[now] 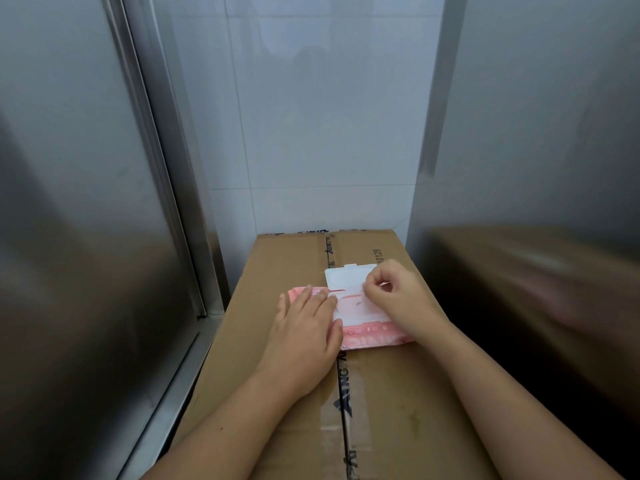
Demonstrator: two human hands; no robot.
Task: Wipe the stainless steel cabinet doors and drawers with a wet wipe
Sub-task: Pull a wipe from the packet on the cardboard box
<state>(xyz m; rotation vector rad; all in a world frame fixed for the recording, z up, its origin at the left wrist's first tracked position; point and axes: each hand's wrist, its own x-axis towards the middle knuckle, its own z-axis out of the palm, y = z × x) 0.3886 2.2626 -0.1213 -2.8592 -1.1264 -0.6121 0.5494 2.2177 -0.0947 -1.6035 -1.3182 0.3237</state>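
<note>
My right hand's [398,292] fingers [372,289] are curled, thumb and forefinger tips closed together right at the mouth of the wet wipe pack [374,332]. Whether a wipe is caught between them I cannot tell. The pack's white lid [346,277] is flipped open away from me, its tab pointing at the wall. My left hand [304,327] lies flat, fingers straight, pressing down the pack's left end.

The pink pack sits crosswise over the taped seam [346,400] of a cardboard box [408,403], on its far half, clear of every box edge. The box's far edge reaches the tiled wall [329,116]. A stainless steel cabinet door [76,202] stands close along the box's left edge, and another steel panel [536,133] rises just beside its right edge, with a dark gap low down. Open room lies only above the box and back along my forearms.
</note>
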